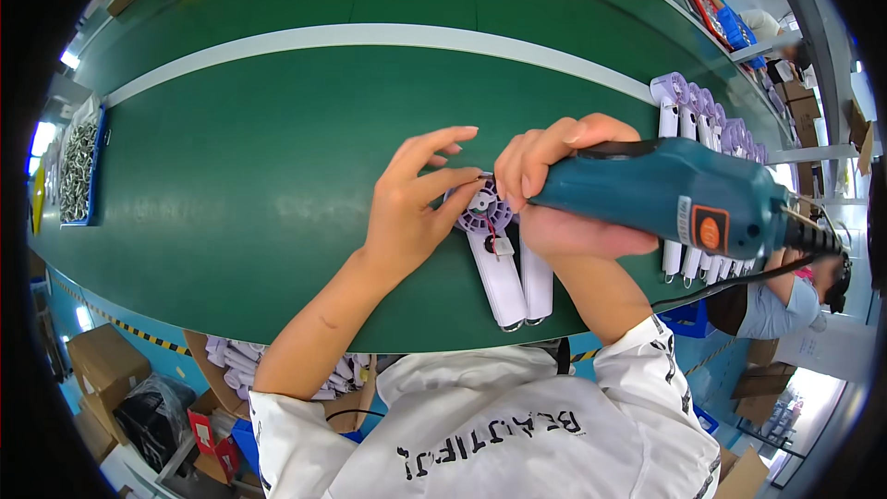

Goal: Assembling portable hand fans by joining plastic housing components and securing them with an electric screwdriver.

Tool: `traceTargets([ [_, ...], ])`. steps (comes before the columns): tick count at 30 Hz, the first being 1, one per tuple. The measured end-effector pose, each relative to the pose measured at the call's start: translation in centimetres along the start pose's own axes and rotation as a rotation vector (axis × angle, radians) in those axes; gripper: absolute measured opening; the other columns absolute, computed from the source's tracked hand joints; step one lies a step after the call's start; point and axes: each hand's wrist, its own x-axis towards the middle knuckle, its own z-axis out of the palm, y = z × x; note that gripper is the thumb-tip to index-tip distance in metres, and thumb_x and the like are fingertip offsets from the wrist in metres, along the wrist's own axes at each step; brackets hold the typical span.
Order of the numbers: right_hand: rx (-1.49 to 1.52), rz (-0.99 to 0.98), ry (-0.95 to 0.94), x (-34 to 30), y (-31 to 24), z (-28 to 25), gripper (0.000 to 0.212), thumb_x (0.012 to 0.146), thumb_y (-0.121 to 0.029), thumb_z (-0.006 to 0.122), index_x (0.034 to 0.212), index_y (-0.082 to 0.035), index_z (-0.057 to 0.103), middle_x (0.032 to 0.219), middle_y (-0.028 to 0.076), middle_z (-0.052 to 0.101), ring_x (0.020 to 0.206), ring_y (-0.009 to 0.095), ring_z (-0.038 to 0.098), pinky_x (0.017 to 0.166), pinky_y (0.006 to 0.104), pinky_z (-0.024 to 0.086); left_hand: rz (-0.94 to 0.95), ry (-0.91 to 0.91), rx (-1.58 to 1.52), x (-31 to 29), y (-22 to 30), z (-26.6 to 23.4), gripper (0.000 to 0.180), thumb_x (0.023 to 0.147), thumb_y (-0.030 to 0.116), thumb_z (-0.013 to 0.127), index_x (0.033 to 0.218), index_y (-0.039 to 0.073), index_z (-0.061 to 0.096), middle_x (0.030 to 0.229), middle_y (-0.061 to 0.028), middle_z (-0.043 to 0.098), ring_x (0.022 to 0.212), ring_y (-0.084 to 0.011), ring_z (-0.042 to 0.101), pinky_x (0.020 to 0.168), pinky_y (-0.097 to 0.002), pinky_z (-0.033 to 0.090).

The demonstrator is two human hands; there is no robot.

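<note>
My right hand [575, 229] is wrapped round a teal electric screwdriver [661, 194] lying almost level, its front end pointing left. Below its tip lies a handheld fan [497, 273] with a round purple head and a white handle; a red wire and a small white connector show on it. My left hand [407, 203] reaches over the fan's head, thumb and index finger pinched by the screwdriver's tip. What they pinch is too small to make out. A second white handle [537, 282] lies against the fan's right side, its upper end hidden by my right hand.
A row of purple-and-white fans [688, 176] lies along the bench's right side. A blue bin of small metal parts [78, 171] stands far left. The screwdriver's black cable [721, 286] trails right. Below the bench edge is a carton of white and purple parts [245, 365]. A person sits at right.
</note>
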Motion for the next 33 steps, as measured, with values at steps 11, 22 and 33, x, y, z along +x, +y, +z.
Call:
traceTargets([
  [11,-0.201,0.234,0.051,0.8,0.6,1.4,0.098,0.058,-0.093,0.048,0.105,-0.006,0.044,0.057,0.004,0.047,0.039,0.014,0.043,0.037,0.0277,0.037,-0.252,0.126,-0.282,-2.8,0.7,0.8,0.010,0.077,-0.005,0.073,0.086,-0.003,0.070,0.105,-0.0127,0.065,0.089,-0.0215,0.067,0.078,-0.0303,0.054],
  [22,-0.431,0.417,-0.035,-2.3,3.2,-1.9,0.092,0.061,-0.092,0.047,0.090,-0.006,0.051,0.061,0.002,0.047,0.052,0.015,0.049,0.048,0.0287,0.043,-0.186,0.074,-0.204,-2.6,0.4,2.0,0.011,0.075,-0.004,0.071,0.083,-0.003,0.064,0.104,-0.0164,0.060,0.091,-0.0285,0.063,0.081,-0.0349,0.051],
  [33,-0.469,-0.126,0.071,-2.0,4.1,0.4,0.072,0.086,-0.071,0.052,0.092,0.001,0.051,0.061,0.004,0.050,0.048,0.016,0.049,0.045,0.0281,0.037,-0.295,-0.027,-0.295,-4.4,0.8,1.8,0.018,0.092,0.003,0.059,0.106,-0.009,0.060,0.122,-0.0105,0.049,0.107,-0.0209,0.053,0.089,-0.0291,0.042],
])
